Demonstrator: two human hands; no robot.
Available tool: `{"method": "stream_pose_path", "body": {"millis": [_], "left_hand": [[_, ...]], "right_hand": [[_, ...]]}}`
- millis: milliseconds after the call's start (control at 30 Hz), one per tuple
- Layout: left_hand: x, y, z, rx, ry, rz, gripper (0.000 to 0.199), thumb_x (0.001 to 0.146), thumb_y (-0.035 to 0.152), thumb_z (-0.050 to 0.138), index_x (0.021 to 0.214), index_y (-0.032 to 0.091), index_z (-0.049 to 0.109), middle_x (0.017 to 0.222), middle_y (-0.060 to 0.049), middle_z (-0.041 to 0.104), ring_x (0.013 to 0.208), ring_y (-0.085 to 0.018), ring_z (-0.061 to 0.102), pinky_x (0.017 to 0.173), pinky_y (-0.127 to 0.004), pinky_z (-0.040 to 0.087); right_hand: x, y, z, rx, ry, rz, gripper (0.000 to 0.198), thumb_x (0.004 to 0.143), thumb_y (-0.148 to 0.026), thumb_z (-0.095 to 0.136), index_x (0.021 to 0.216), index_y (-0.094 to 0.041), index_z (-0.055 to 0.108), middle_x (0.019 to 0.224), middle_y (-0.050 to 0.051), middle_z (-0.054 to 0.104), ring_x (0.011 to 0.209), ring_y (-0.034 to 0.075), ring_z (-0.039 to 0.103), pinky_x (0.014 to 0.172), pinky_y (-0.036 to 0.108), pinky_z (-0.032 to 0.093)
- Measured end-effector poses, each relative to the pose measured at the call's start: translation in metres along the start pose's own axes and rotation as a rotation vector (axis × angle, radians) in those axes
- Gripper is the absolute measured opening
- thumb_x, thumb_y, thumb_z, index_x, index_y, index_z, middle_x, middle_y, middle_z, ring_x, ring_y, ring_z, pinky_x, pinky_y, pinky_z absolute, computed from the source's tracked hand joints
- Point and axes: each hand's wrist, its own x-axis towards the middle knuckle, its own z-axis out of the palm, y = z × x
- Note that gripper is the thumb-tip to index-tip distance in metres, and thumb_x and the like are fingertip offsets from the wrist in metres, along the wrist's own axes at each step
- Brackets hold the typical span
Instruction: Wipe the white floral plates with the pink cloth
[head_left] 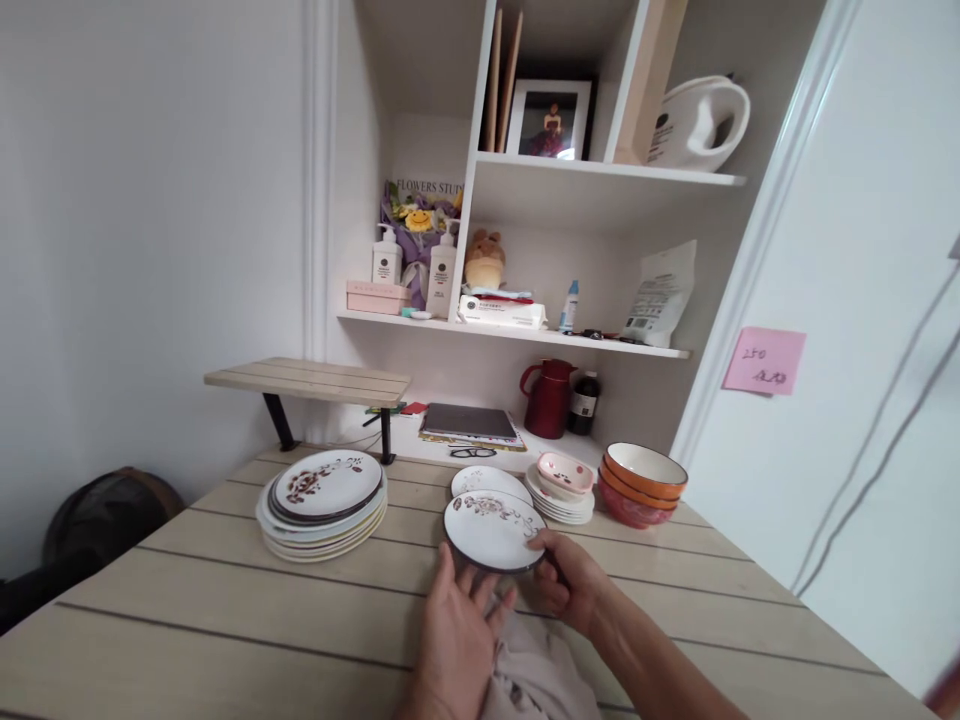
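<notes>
A white plate with a brown flower pattern and dark rim is tilted above the table in front of me. Its right edge is pinched by my right hand, thumb on top and fingers curled beneath. My left hand is turned palm up at the plate's near edge, fingers spread; whether it touches the plate I cannot tell. Behind lies another white plate, partly covered from view. A stack of plates, the top one flowered, stands at the left. Small plates carrying a pink-patterned dish are at the right.
Orange and red bowls are stacked near the table's right edge. Behind are a laptop, glasses, a red jug and a dark bottle. A raised wooden stand is back left. Beige cloth shows below my hands.
</notes>
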Motion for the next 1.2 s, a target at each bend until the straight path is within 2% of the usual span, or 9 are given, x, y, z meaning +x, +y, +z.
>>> {"method": "stream_pose_path", "body": {"millis": [133,233,367,500,700,933,1000,1067,1200], "left_hand": [[-0.002,0.001,0.003,0.028,-0.015,-0.009,0.049,0.086,0.048,0.046,0.133,0.037,0.039,0.141,-0.006,0.042,0.124,-0.028,0.047,0.093,-0.047,0.044],[-0.001,0.001,0.003,0.074,-0.058,-0.032,0.05,0.086,0.05,0.046,0.134,0.037,0.039,0.138,-0.007,0.045,0.123,-0.028,0.048,0.094,-0.045,0.043],[0.001,0.001,0.001,0.108,-0.085,-0.045,0.052,0.085,0.048,0.05,0.134,0.035,0.039,0.134,-0.009,0.049,0.119,-0.027,0.052,0.093,-0.042,0.044],[0.001,0.001,0.0,0.119,-0.1,-0.055,0.055,0.085,0.046,0.051,0.136,0.029,0.038,0.129,-0.013,0.053,0.114,-0.026,0.056,0.092,-0.042,0.045],[0.004,-0.001,-0.002,0.158,-0.084,-0.054,0.054,0.085,0.042,0.055,0.133,0.022,0.042,0.122,-0.015,0.058,0.104,-0.025,0.061,0.09,-0.04,0.047],[0.004,-0.001,-0.005,0.158,-0.057,-0.053,0.05,0.084,0.038,0.057,0.129,0.018,0.047,0.114,-0.014,0.062,0.094,-0.022,0.064,0.089,-0.038,0.048],[0.003,0.0,-0.005,0.17,-0.05,-0.05,0.049,0.084,0.037,0.058,0.127,0.016,0.049,0.112,-0.015,0.062,0.094,-0.022,0.064,0.09,-0.038,0.048],[0.003,0.0,-0.006,0.188,-0.051,-0.049,0.048,0.084,0.036,0.058,0.127,0.016,0.049,0.111,-0.014,0.063,0.095,-0.022,0.064,0.091,-0.039,0.047],[0.006,0.0,-0.009,0.242,-0.067,-0.029,0.047,0.084,0.035,0.059,0.127,0.018,0.05,0.11,-0.013,0.064,0.098,-0.022,0.064,0.094,-0.04,0.046]], "right_hand": [[0.005,-0.002,-0.001,0.022,0.011,-0.003,0.043,0.081,-0.031,0.037,0.041,-0.023,0.025,0.026,-0.007,0.018,0.023,0.005,0.014,0.025,0.018,0.013],[0.009,-0.009,-0.002,0.037,0.051,-0.036,0.042,0.084,-0.031,0.039,0.044,-0.021,0.029,0.029,-0.007,0.024,0.024,0.004,0.02,0.027,0.016,0.017],[0.013,-0.015,0.0,0.02,0.092,-0.082,0.037,0.088,-0.033,0.044,0.054,-0.019,0.04,0.037,-0.005,0.041,0.03,0.005,0.038,0.033,0.015,0.032],[0.011,-0.012,0.0,-0.055,0.071,-0.121,0.035,0.091,-0.04,0.043,0.067,-0.016,0.049,0.049,-0.001,0.054,0.041,0.008,0.053,0.043,0.017,0.045],[0.006,-0.011,-0.011,-0.315,0.088,-0.19,0.05,0.088,-0.064,0.03,0.086,-0.018,0.049,0.055,0.002,0.061,0.041,0.015,0.057,0.038,0.023,0.044],[0.006,-0.026,-0.029,-0.637,0.173,-0.274,0.056,0.084,-0.069,0.032,0.077,-0.017,0.051,0.046,0.003,0.057,0.033,0.017,0.054,0.033,0.024,0.038],[0.003,-0.022,-0.038,-0.701,0.17,-0.333,0.055,0.086,-0.067,0.028,0.077,-0.018,0.051,0.05,0.003,0.058,0.037,0.016,0.054,0.036,0.023,0.038],[0.0,-0.013,-0.048,-0.775,0.13,-0.452,0.051,0.088,-0.062,0.028,0.075,-0.019,0.051,0.053,0.001,0.057,0.04,0.014,0.053,0.04,0.023,0.036],[-0.007,0.012,-0.064,-0.934,0.104,-0.829,0.034,0.087,-0.047,0.043,0.067,-0.02,0.05,0.059,-0.001,0.056,0.056,0.014,0.051,0.054,0.024,0.037]]}}
